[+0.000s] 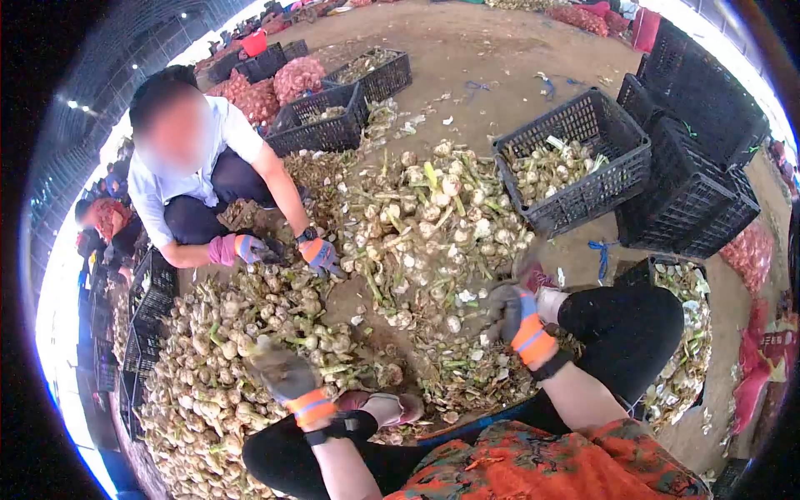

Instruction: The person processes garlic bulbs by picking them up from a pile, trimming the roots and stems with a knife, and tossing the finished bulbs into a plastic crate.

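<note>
My left hand (292, 382), in a grey glove with an orange and blue cuff, is over the near edge of the large garlic heap (217, 367). Motion smears its fingers, and a pale blur at the fingertips cannot be made out. Beside my right knee, my right hand (518, 325) wears the same kind of glove. Its fingers are curled, and what they hold, if anything, is hidden. Between my feet lie garlic trimmings (471, 367). Ahead is a pile of garlic bulbs with green stalks (433, 208).
A co-worker (208, 167) squats at the left, gloved hands on the garlic. A black crate (575, 158) with some garlic stands ahead right, beside stacked black crates (692, 158). A crate of trimmings (679, 333) is by my right leg. Red mesh sacks (296, 79) lie behind.
</note>
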